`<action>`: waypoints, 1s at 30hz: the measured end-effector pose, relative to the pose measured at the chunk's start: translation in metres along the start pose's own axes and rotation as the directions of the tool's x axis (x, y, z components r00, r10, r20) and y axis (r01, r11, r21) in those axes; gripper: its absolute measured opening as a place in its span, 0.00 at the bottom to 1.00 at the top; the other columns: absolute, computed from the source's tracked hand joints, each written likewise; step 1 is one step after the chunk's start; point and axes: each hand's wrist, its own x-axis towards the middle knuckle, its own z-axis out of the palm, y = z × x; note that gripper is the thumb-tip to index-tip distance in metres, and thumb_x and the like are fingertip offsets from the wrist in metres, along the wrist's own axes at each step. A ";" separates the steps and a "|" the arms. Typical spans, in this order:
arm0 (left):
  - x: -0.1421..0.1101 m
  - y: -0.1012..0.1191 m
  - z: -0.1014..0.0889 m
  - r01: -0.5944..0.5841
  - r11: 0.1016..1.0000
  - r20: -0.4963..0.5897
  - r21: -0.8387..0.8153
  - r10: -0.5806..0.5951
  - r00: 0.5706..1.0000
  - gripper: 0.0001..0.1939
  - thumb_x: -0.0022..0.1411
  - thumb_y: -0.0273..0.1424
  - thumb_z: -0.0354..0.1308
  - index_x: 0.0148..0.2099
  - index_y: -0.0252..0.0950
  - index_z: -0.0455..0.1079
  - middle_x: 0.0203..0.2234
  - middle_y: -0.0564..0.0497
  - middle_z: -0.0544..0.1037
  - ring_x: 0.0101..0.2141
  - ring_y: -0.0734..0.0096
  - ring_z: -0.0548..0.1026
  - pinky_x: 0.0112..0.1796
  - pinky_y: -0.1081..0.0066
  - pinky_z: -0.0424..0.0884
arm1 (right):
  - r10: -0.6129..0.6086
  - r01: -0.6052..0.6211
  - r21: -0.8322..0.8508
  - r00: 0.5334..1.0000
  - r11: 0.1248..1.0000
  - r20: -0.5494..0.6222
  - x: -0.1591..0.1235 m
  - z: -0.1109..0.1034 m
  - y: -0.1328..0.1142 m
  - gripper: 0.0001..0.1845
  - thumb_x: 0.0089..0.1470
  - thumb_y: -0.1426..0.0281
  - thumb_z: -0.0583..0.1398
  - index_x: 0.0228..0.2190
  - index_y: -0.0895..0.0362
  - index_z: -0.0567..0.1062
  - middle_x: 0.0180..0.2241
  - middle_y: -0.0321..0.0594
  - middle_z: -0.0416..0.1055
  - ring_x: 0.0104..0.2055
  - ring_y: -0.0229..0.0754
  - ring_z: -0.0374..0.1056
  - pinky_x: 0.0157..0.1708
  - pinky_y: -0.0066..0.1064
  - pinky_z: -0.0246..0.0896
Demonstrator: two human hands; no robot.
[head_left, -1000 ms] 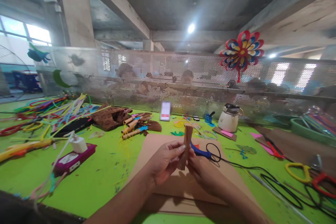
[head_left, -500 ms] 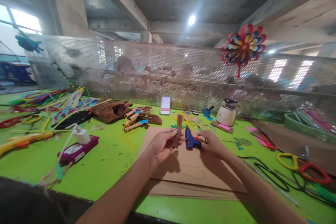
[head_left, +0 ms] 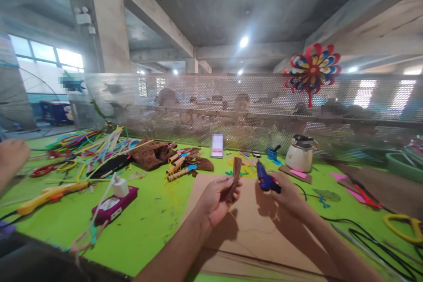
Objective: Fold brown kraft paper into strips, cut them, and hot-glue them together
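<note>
Between the thumb and fingers of my left hand (head_left: 216, 198) stands a brown pleated paper bundle (head_left: 235, 176), nearly upright and spreading at its top. A thin yellow strand hangs below it. My right hand (head_left: 291, 194) is closed around a blue glue gun (head_left: 266, 179), its nozzle tilted up and apart from the bundle. Both hands are above brown cardboard sheets (head_left: 254, 238) on the green table. Behind my left hand lie several brown paper rolls (head_left: 181, 174) with blue bands and yellow strands.
A purple power strip (head_left: 114, 207) and a yellow-orange glue gun (head_left: 54, 196) lie left, near a pile of coloured strips (head_left: 99, 150). Another person's hand (head_left: 13, 158) enters at the left edge. A white kettle (head_left: 299, 156), yellow-handled scissors (head_left: 403, 227) and black cable (head_left: 373, 246) are right.
The blue glue gun has moved right, away from the paper bundle, and its nozzle has turned. The view has shifted left and up. Another person's hand has appeared at the left edge.
</note>
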 end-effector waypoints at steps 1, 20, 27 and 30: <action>0.000 0.000 0.000 -0.002 1.000 0.000 0.002 0.002 1.000 0.05 0.59 0.19 0.53 0.34 0.25 0.70 0.28 0.44 0.73 0.24 0.80 0.70 0.24 0.81 0.65 | 0.043 -0.038 0.080 0.998 0.996 -0.055 0.002 -0.010 0.001 0.15 0.42 0.72 0.57 0.37 0.58 0.74 0.33 0.43 0.70 0.37 0.47 0.64 0.38 0.37 0.60; 0.001 -0.002 0.000 -0.103 0.982 -0.003 0.159 0.105 0.995 0.09 0.51 0.25 0.64 0.35 0.27 0.72 0.28 0.46 0.74 0.25 0.79 0.71 0.27 0.80 0.65 | -0.022 -0.051 0.342 0.979 0.938 0.205 -0.025 -0.063 -0.091 0.24 0.59 0.52 0.48 0.32 0.58 0.74 0.25 0.38 0.66 0.24 0.37 0.56 0.23 0.28 0.53; 0.001 -0.001 0.001 -0.117 0.979 0.010 0.168 0.117 0.993 0.10 0.50 0.25 0.65 0.35 0.26 0.72 0.28 0.47 0.73 0.24 0.79 0.70 0.26 0.80 0.64 | -0.038 -0.025 0.292 0.977 0.956 0.208 -0.026 -0.061 -0.092 0.25 0.59 0.53 0.47 0.31 0.58 0.73 0.24 0.38 0.66 0.23 0.37 0.57 0.23 0.29 0.54; 0.001 -0.002 0.000 -0.112 0.980 0.007 0.162 0.112 0.994 0.10 0.50 0.26 0.65 0.35 0.26 0.72 0.28 0.46 0.74 0.25 0.79 0.71 0.27 0.80 0.64 | -0.030 -0.025 0.274 0.981 0.961 0.192 -0.027 -0.061 -0.092 0.25 0.60 0.53 0.47 0.29 0.58 0.72 0.24 0.38 0.66 0.24 0.37 0.57 0.23 0.29 0.54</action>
